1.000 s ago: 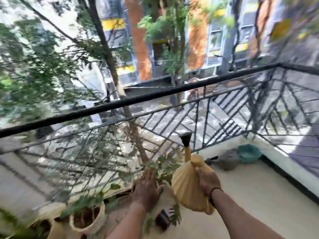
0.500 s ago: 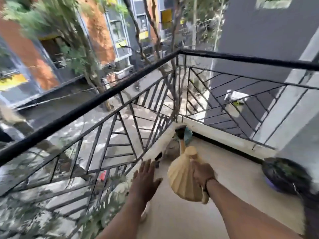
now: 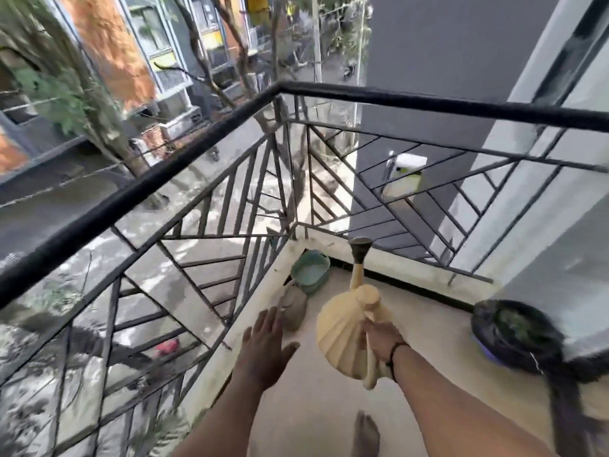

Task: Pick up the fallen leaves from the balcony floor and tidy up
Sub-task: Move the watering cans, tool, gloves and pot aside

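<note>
My right hand point(image 3: 380, 341) grips the handle of a cream-yellow watering can point(image 3: 342, 334), held above the balcony floor point(image 3: 316, 404) with its dark spout head point(image 3: 360, 249) pointing away toward the far corner. My left hand point(image 3: 263, 347) hovers open, fingers spread, left of the can and near the low white ledge point(image 3: 230, 341). No fallen leaves show clearly on the pale floor in this blurred frame.
A black metal railing point(image 3: 197, 140) runs along the left and far sides. In the corner sit a teal bowl point(image 3: 309, 270) and a grey lump point(image 3: 293, 306). A dark round basin point(image 3: 514, 334) with greenery stands at right. A foot point(image 3: 365, 435) shows at the bottom.
The view has swung right from the potted plants toward the balcony corner. My left hand left the plants and now hovers in the air. The watering can stays in my right hand.
</note>
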